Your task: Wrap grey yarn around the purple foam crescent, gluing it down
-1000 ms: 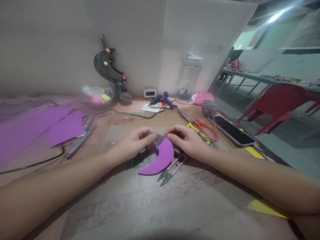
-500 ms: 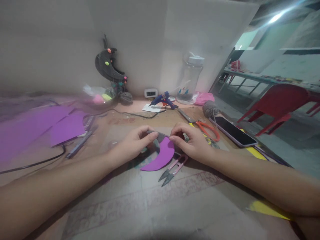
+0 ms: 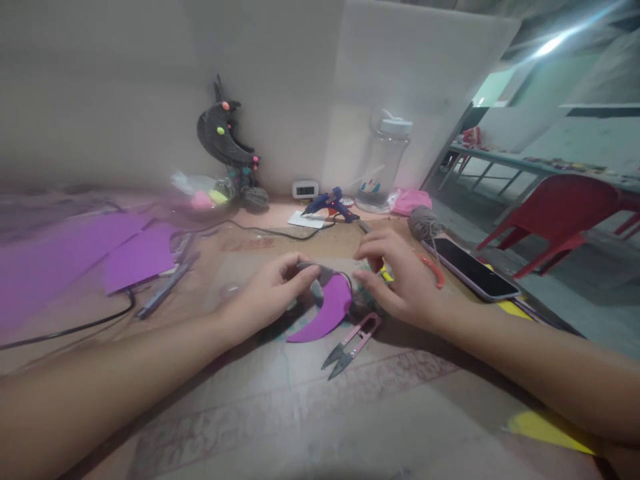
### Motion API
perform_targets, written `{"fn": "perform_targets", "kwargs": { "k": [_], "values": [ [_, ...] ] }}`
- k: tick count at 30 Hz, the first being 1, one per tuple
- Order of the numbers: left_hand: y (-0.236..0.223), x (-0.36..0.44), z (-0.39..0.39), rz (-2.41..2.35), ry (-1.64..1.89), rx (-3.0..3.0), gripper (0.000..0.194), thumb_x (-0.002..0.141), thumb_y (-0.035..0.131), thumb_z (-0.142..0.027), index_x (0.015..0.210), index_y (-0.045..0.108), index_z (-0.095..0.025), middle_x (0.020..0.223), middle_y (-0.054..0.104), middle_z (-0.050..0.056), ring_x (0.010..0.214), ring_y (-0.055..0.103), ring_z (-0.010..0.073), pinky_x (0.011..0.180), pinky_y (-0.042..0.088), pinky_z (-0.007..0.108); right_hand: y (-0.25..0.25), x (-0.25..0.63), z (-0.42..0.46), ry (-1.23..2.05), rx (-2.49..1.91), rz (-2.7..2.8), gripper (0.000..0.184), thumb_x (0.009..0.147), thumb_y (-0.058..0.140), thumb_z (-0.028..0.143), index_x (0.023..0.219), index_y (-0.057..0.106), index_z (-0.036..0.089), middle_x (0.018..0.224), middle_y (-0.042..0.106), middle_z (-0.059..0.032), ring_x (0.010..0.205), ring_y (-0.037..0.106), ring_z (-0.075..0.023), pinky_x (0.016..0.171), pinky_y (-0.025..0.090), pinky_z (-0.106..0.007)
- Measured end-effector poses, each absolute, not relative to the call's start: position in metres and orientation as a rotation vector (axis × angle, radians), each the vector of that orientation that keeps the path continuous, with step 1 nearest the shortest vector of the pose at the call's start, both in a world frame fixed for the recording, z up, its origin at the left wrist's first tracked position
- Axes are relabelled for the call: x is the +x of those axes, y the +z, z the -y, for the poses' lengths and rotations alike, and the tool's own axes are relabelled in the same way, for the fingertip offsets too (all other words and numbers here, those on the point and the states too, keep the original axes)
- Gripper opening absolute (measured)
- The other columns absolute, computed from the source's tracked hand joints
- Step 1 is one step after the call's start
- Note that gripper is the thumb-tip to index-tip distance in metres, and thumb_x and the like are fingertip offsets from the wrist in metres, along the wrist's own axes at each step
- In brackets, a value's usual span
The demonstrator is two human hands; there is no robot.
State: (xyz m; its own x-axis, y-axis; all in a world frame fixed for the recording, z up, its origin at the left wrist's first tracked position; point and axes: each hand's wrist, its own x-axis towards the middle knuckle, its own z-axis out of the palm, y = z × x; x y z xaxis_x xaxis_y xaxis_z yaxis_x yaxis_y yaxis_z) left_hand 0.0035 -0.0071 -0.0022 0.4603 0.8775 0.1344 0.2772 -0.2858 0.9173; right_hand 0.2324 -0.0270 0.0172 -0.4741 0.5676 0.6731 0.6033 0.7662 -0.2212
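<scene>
My left hand (image 3: 285,287) pinches the upper end of a purple crescent-shaped piece (image 3: 330,315), whose top is covered with grey yarn (image 3: 325,273). A short curved strand sticks out at the crescent's upper right. My right hand (image 3: 397,277) is apart from the crescent on its right, thumb and fingers spread, with nothing visible between them. Below that hand, pink-handled thread snips (image 3: 354,345) lie on the table, blades towards me. Orange-handled scissors (image 3: 434,270) are mostly hidden behind the right hand.
At the back stand a blue glue gun (image 3: 330,203), a small clock (image 3: 305,190), a clear bottle (image 3: 383,167) and a dark crescent decoration (image 3: 220,133). A yarn ball (image 3: 424,223) and phone (image 3: 473,268) lie right; purple sheets (image 3: 140,257) and a cable (image 3: 75,328) lie left.
My right hand has come away from the crescent's yarn-covered end, moving right with its fingers spreading. My left hand keeps its pinch. The whole view has shifted slightly.
</scene>
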Motion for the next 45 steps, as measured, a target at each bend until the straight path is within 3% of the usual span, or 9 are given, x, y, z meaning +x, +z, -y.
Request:
{"fn": "perform_targets", "kwargs": {
  "k": [4, 11, 17, 22, 25, 29, 37, 42, 45],
  "values": [
    [-0.005, 0.004, 0.005, -0.988, 0.825, 1.740, 0.029, 0.088, 0.051, -0.049, 0.089, 0.057, -0.020, 0.070, 0.067, 0.002, 0.061, 0.057, 0.0154, 0.054, 0.039, 0.025, 0.023, 0.240, 0.008, 0.009, -1.071, 2.041, 0.010, 0.091, 0.050, 0.028, 0.097, 0.053, 0.021, 0.089, 0.055, -0.0047, 0.079, 0.053, -0.0174, 0.074, 0.045, -0.033],
    [-0.005, 0.005, 0.002, -0.929, 0.879, 1.776, 0.028, 0.088, 0.052, -0.046, 0.086, 0.059, -0.019, 0.070, 0.065, 0.001, 0.067, 0.058, 0.0161, 0.066, 0.043, 0.027, 0.008, 0.260, -0.032, 0.215, -1.335, 2.055, 0.039, 0.089, 0.052, 0.028, 0.126, 0.050, 0.016, 0.119, 0.060, -0.0118, 0.106, 0.059, -0.0218, 0.092, 0.047, -0.039],
    [-0.006, 0.005, 0.001, -0.931, 0.863, 1.735, 0.028, 0.087, 0.053, -0.046, 0.085, 0.060, -0.018, 0.070, 0.064, 0.001, 0.063, 0.056, 0.0151, 0.058, 0.040, 0.025, 0.015, 0.259, -0.073, 0.076, -1.448, 2.213, 0.056, 0.084, 0.059, 0.027, 0.137, 0.045, 0.014, 0.142, 0.048, -0.0155, 0.131, 0.045, -0.0267, 0.110, 0.033, -0.041],
    [-0.008, 0.005, 0.002, -0.948, 0.830, 1.674, 0.030, 0.087, 0.054, -0.048, 0.085, 0.060, -0.019, 0.066, 0.062, -0.001, 0.055, 0.052, 0.0116, 0.049, 0.036, 0.022, 0.020, 0.256, -0.137, 0.065, -1.617, 2.113, 0.059, 0.083, 0.064, 0.036, 0.134, 0.049, 0.012, 0.137, 0.053, -0.0184, 0.124, 0.051, -0.0310, 0.103, 0.039, -0.041],
    [-0.008, 0.005, 0.001, -0.957, 0.825, 1.669, 0.029, 0.087, 0.055, -0.047, 0.083, 0.059, -0.019, 0.063, 0.062, -0.002, 0.055, 0.053, 0.0114, 0.052, 0.038, 0.022, 0.016, 0.254, -0.164, 0.132, -1.700, 2.081, 0.050, 0.084, 0.065, 0.040, 0.122, 0.058, 0.009, 0.118, 0.065, -0.0179, 0.106, 0.062, -0.0279, 0.092, 0.047, -0.037],
    [-0.007, 0.006, 0.001, -0.935, 0.837, 1.714, 0.028, 0.088, 0.054, -0.045, 0.082, 0.059, -0.019, 0.066, 0.064, -0.001, 0.062, 0.057, 0.0137, 0.060, 0.042, 0.024, 0.008, 0.245, -0.173, 0.153, -1.708, 2.087, 0.036, 0.090, 0.060, 0.037, 0.117, 0.059, 0.013, 0.115, 0.063, -0.0103, 0.100, 0.063, -0.0213, 0.087, 0.051, -0.040],
    [-0.007, 0.006, 0.002, -0.941, 0.826, 1.693, 0.028, 0.087, 0.054, -0.046, 0.085, 0.060, -0.019, 0.066, 0.061, -0.002, 0.059, 0.054, 0.0125, 0.055, 0.039, 0.023, 0.023, 0.237, -0.155, 0.112, -1.620, 1.936, 0.038, 0.085, 0.063, 0.027, 0.118, 0.057, 0.010, 0.106, 0.069, -0.0133, 0.097, 0.064, -0.0238, 0.086, 0.049, -0.033],
    [-0.007, 0.006, 0.003, -0.929, 0.841, 1.702, 0.027, 0.088, 0.054, -0.044, 0.083, 0.057, -0.018, 0.067, 0.062, -0.001, 0.064, 0.056, 0.0130, 0.061, 0.042, 0.024, 0.037, 0.247, -0.107, 0.210, -1.503, 1.905, 0.030, 0.088, 0.054, 0.039, 0.092, 0.065, 0.012, 0.076, 0.071, -0.0094, 0.068, 0.066, -0.0200, 0.068, 0.052, -0.030],
    [-0.005, 0.006, 0.005, -0.968, 0.822, 1.705, 0.028, 0.088, 0.052, -0.046, 0.084, 0.056, -0.019, 0.068, 0.063, -0.001, 0.059, 0.054, 0.0124, 0.055, 0.040, 0.023, 0.036, 0.251, -0.061, 0.305, -1.404, 1.938, 0.031, 0.091, 0.050, 0.043, 0.092, 0.065, 0.016, 0.078, 0.071, -0.0066, 0.072, 0.068, -0.0179, 0.072, 0.053, -0.029]
  ]
}}
